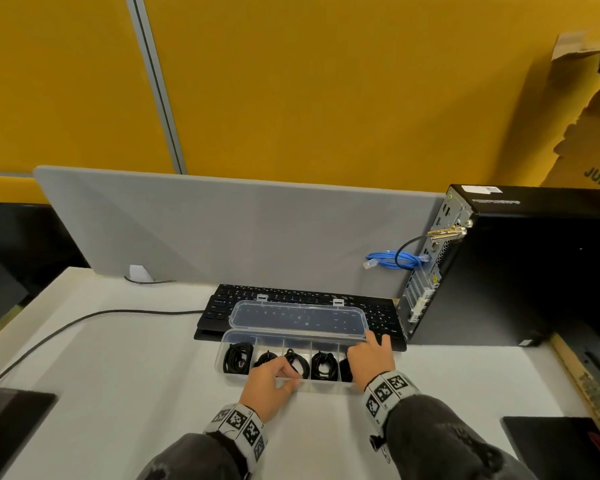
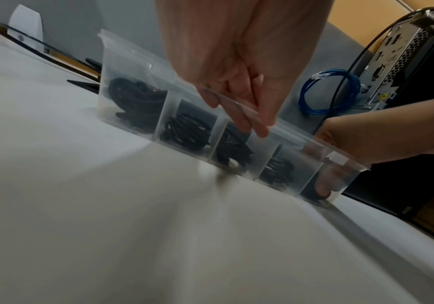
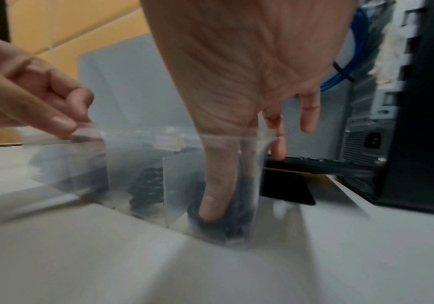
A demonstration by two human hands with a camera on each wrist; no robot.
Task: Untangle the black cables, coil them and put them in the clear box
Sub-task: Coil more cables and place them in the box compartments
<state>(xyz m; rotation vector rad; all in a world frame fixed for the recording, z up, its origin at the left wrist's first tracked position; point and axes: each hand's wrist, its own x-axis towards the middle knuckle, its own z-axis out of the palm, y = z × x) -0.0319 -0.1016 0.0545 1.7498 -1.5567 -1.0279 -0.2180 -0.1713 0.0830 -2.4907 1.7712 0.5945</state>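
Head view: clear box (image 1: 234,373) sits on the white counter (image 1: 118,358) at 6 o'clock of the black keyboard (image 1: 222,303), lid (image 1: 298,318) flipped open and leaning back over the keys. Black cables (image 1: 238,356) lie coiled in its compartments. Left hand (image 1: 269,388) at the near wall, middle of the box, fingers curled over the rim; right hand (image 1: 371,362) over the 3 o'clock end compartment, fingers reaching in. Black PC tower (image 1: 520,271) at 3 o'clock, blue cable (image 1: 392,260) hanging at its back panel. Left wrist view: left hand (image 2: 239,82) pinches the rim of the clear box (image 2: 130,61), thumb outside; coiled black cables (image 2: 184,131) visible through the wall. Right wrist view: right hand (image 3: 239,82) has fingers (image 3: 218,185) extended straight down into the end compartment, pressing on a black coil (image 3: 195,214), not clasping it; blurred.
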